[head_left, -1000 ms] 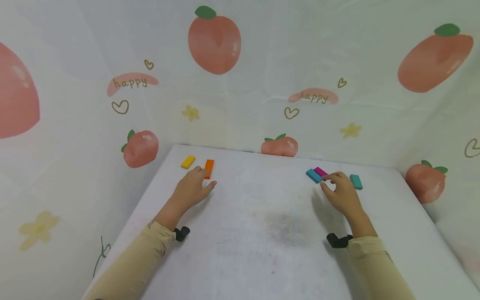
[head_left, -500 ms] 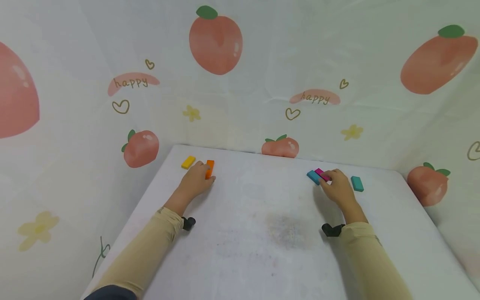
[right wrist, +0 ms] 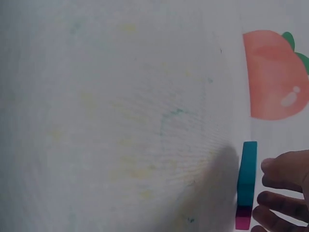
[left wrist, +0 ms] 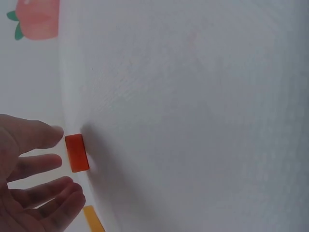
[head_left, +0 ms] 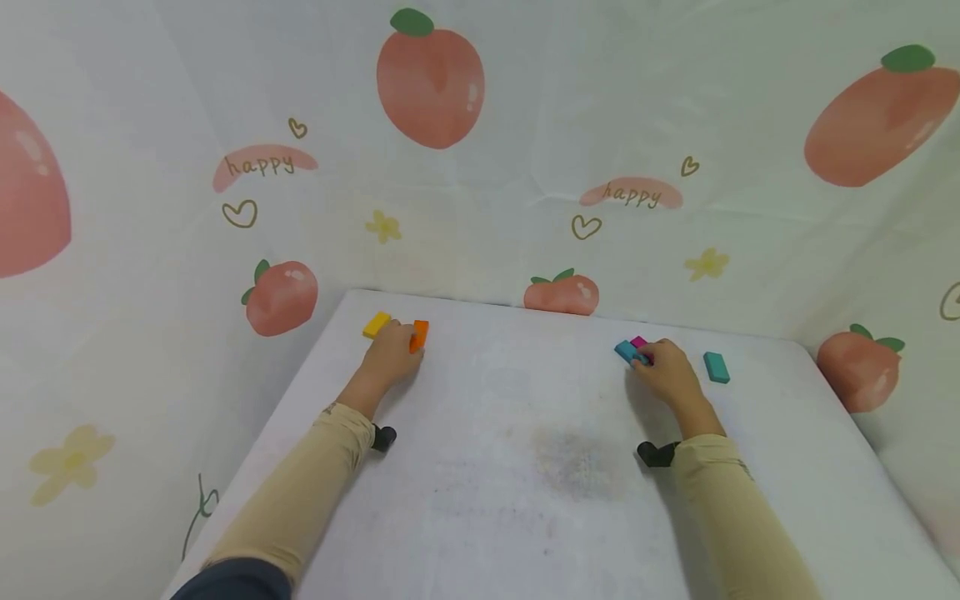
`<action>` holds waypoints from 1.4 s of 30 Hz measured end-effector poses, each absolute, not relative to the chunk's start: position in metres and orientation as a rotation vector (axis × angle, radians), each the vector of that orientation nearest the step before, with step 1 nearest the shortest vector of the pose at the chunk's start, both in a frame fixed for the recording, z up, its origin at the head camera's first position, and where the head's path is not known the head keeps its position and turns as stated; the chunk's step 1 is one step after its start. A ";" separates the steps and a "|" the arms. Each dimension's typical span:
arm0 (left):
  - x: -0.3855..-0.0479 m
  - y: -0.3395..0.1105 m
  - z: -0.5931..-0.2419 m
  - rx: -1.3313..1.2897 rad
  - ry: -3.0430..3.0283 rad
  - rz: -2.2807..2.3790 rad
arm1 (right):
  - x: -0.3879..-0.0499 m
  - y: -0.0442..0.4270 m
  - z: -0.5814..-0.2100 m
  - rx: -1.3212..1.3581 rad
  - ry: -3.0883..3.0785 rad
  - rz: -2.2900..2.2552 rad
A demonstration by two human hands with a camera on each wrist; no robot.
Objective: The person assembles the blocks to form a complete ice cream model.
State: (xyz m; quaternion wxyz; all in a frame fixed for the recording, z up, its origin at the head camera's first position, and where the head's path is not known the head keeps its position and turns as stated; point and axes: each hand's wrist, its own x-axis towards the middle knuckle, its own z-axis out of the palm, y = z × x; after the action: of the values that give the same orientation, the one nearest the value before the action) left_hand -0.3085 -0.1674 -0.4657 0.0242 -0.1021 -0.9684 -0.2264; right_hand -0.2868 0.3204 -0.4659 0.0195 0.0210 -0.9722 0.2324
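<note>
In the head view my left hand (head_left: 392,350) reaches over the lower part of an orange rectangular block (head_left: 421,333), beside a yellow block (head_left: 376,325). From the left wrist, thumb and fingers are spread, with a small gap to the orange block (left wrist: 77,152). My right hand (head_left: 667,371) is at the near right end of a blue block (head_left: 626,351), which lies against a magenta block (head_left: 638,342). In the right wrist view the blue block (right wrist: 247,171) shows uncovered, and my loosely bent fingers are just apart from it.
A teal block (head_left: 716,367) lies right of my right hand on the white table (head_left: 495,450). A peach-printed cloth (head_left: 495,225) hangs behind the table's far edge. Black wrist cameras (head_left: 384,438) stick out beside both sleeves.
My left hand has moved forward over the orange block, its thumb drawing closer to it. The right hand has shifted left and its fingers have come down beside the blue block. The blocks look unmoved.
</note>
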 end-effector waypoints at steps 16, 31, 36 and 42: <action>-0.312 -0.164 -0.471 -0.289 -3.039 -0.743 | -0.286 0.321 -0.470 0.109 -2.980 0.704; -0.297 -0.157 -0.467 -0.293 -3.040 -0.866 | -0.287 0.321 -0.470 0.123 -2.972 0.694; -0.293 -0.154 -0.469 -0.296 -3.051 -0.893 | -0.286 0.320 -0.469 0.130 -2.977 0.687; -0.289 -0.148 -0.471 -0.332 -3.055 -0.862 | -0.287 0.318 -0.470 0.100 -3.010 0.697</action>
State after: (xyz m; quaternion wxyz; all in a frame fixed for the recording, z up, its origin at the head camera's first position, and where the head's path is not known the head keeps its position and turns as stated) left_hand -0.2888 -0.1476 -0.4713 -0.0251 -0.1041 -0.9569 -0.2701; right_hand -0.2874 0.3179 -0.4697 0.0254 0.0324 -0.9734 0.2255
